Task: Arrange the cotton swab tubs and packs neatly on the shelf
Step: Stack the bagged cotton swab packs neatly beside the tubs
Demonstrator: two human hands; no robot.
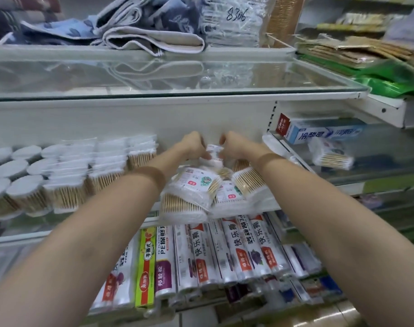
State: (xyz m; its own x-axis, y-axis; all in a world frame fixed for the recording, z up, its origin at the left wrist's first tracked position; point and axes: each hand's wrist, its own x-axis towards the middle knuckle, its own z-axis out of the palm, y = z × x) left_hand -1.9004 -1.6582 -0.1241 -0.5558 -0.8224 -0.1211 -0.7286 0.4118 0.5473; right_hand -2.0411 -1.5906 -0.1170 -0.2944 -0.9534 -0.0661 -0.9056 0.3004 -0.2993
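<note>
White glass-topped shop shelves (177, 95).

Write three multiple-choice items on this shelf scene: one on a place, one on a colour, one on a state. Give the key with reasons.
1. Where do the round tubs stand?
A. left end of the middle shelf
B. top shelf
C. bottom shelf

2. What colour are the tub lids?
A. red
B. white
C. black

3. What are the hands doing?
A. hanging idle
B. both gripping one small pack
C. lifting a towel

Key: 1 A, the tubs sit left of the stacked packs. 2 B, the lids look white. 3 B, left hand and right hand close on the small pack.
</note>
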